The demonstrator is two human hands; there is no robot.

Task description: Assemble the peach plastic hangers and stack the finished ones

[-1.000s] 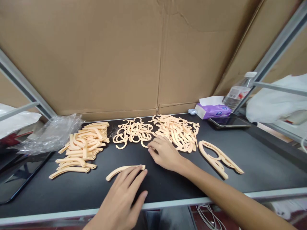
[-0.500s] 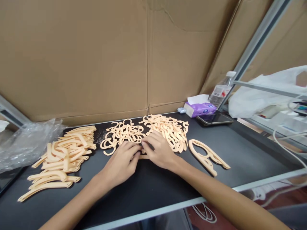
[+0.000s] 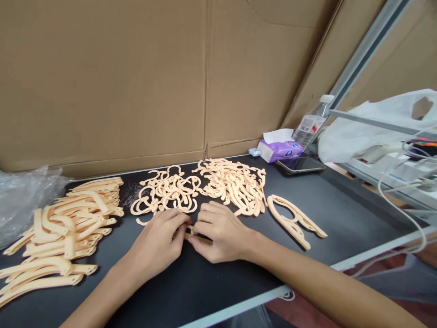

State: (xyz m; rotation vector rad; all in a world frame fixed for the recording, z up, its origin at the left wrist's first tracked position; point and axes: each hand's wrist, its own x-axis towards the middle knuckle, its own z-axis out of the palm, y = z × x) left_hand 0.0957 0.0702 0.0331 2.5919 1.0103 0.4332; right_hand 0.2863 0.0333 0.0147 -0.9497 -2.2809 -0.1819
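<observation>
My left hand (image 3: 164, 234) and my right hand (image 3: 218, 232) meet above the black tabletop, fingers bent round a cream plastic hanger piece (image 3: 201, 238). Only short stretches of that piece show between the fingertips; the rest is hidden. Just beyond my hands lies a pile of cream hook pieces (image 3: 170, 187). To its right is a pile of short curved pieces (image 3: 235, 182). Long cream hanger arms (image 3: 82, 218) are heaped at the left. A folded hanger (image 3: 290, 218) rests to the right of my right hand.
A purple tissue pack (image 3: 282, 149), a phone (image 3: 300, 165) and a plastic bottle (image 3: 312, 123) stand at the back right. Clear plastic wrap (image 3: 27, 196) lies at the left. Cardboard (image 3: 136, 82) walls off the back. A metal frame (image 3: 368, 50) and white cable (image 3: 403, 214) are at the right.
Both hands have come a little nearer, and my right hand's fingers have curled further round the piece. The view has shifted slightly. The piles look unchanged.
</observation>
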